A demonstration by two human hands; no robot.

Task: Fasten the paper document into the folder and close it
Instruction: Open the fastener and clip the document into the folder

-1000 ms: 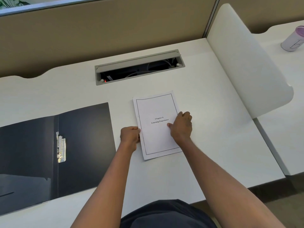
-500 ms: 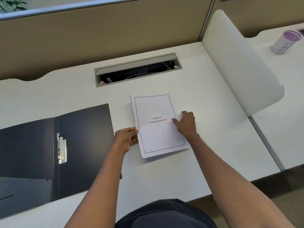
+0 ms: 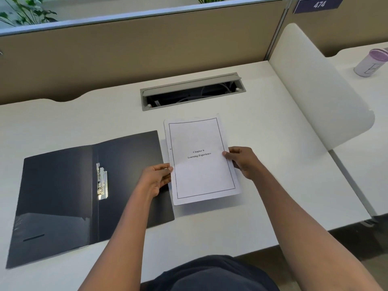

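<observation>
Gripping the paper document (image 3: 202,160) at both long edges, the person has it raised a little off the white desk (image 3: 262,217), a soft shadow showing under its near edge. A second ago it lay flat, the right hand pressing on its face and the left hand only at its edge. The left hand (image 3: 156,178) pinches the left edge, thumb on top and fingers underneath; the right hand (image 3: 243,161) holds the right edge the same way. The cover page (it reads "Chapter 6, Learning Experience") faces up. The black folder (image 3: 63,196) lies open flat on the desk just left of the document, its metal fastener (image 3: 102,181) near the spine, and the document's left edge now sits closer to the folder's right flap than before. Beyond the document, an open cable tray (image 3: 192,91) is set in the desk.
</observation>
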